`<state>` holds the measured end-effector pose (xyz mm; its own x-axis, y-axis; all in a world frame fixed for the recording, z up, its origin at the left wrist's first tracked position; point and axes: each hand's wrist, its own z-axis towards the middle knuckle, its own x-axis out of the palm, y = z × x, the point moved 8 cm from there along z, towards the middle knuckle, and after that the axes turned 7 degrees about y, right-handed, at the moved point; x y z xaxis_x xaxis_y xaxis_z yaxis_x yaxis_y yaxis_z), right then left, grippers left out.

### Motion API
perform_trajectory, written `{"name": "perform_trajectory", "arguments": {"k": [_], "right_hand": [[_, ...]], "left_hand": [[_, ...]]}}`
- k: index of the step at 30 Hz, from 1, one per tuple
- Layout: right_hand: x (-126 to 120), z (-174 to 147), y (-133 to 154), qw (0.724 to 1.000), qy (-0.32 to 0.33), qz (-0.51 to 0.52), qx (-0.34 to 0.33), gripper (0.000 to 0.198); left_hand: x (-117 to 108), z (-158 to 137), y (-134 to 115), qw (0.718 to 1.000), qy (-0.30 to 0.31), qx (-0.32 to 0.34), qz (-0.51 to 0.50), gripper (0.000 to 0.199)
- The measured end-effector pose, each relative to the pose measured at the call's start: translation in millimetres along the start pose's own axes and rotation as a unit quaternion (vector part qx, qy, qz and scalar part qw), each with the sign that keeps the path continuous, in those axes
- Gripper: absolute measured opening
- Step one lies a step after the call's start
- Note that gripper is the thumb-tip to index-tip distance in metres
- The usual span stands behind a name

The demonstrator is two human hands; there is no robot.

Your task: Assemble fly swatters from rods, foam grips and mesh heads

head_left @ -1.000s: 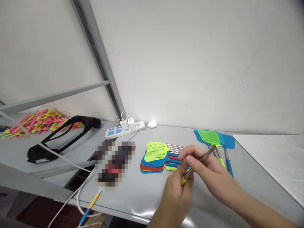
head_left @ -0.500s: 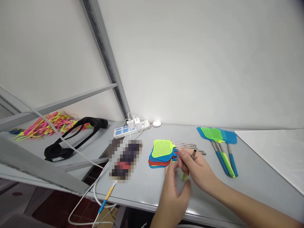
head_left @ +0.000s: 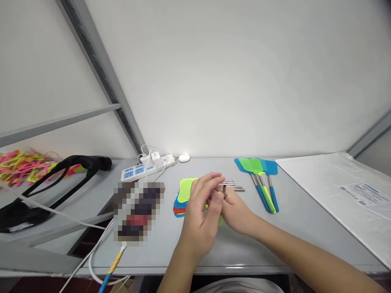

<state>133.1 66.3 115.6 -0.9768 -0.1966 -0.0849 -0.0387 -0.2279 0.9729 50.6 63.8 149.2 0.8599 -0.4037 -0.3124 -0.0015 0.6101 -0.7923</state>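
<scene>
Rod [head_left: 224,188] mostly hidden; swatter stack [head_left: 185,193] partly behind left grip [head_left: 201,213]; label print [head_left: 365,193] illegibly small.

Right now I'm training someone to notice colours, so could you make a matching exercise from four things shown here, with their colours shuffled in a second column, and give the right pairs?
Column one
1. Top swatter of the partly hidden stack
2. Power strip
3. Cable wrap
4. Flat package

Column two
A. Yellow and blue
B. White, with a printed label
C. Yellow-green
D. White, with blue socket panels

Right pairs: 1-C, 2-D, 3-A, 4-B
</scene>
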Motion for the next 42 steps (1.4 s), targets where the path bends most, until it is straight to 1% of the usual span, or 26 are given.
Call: {"name": "perform_trajectory", "arguments": {"k": [3, 6, 8, 12, 14, 18, 22, 28, 32, 42], "right_hand": [[-2.7, 0.1, 2.7, 0.998, -0.003, -0.062, -0.028, 0.017], [-6.9, 1.1, 0.3, 0.996, -0.008, -0.08, -0.039, 0.017], [-6.9, 2.5, -2.2, 0.996, 0.0, -0.079, -0.041, 0.018], [-4.5, 3.8, -5.6, 0.995, 0.008, -0.083, -0.05, 0.02], [-3.5, 2.3, -6.7, 0.995, 0.01, -0.086, -0.055, 0.02], [-5.0, -5.4, -8.6, 0.993, 0.015, -0.097, -0.063, 0.021], [-6.8, -11.8, -11.5, 0.991, 0.036, -0.113, -0.065, 0.024], [-5.5, -9.0, -17.1, 0.987, 0.053, -0.129, -0.078, 0.027], [-4.9, -7.6, -20.0, 0.987, 0.056, -0.134, -0.072, 0.029], [-1.1, -10.4, -21.6, 0.987, 0.07, -0.128, -0.07, 0.03]], "left_hand": [[8.0, 15.4, 1.2, 0.999, 0.037, -0.01, 0.009, 0.025], [10.5, 19.9, 5.7, 0.999, 0.044, -0.011, 0.023, 0.024], [10.7, 18.9, 8.3, 0.999, 0.034, -0.002, 0.028, 0.023], [8.3, 13.3, 11.6, 0.999, -0.022, 0.02, 0.027, 0.023], [10.3, 11.1, 11.7, 0.999, -0.03, 0.027, 0.032, 0.022], [17.9, 9.2, 9.1, 0.999, -0.01, 0.036, 0.031, 0.021], [21.9, 8.3, 7.9, 0.999, 0.001, 0.047, 0.026, 0.021], [21.1, 8.3, 12.9, 0.998, 0.006, 0.055, 0.031, 0.021], [22.3, 8.5, 16.1, 0.998, 0.018, 0.051, 0.033, 0.02], [23.3, 3.5, 24.3, 0.998, 0.021, 0.054, 0.037, 0.021]]}}
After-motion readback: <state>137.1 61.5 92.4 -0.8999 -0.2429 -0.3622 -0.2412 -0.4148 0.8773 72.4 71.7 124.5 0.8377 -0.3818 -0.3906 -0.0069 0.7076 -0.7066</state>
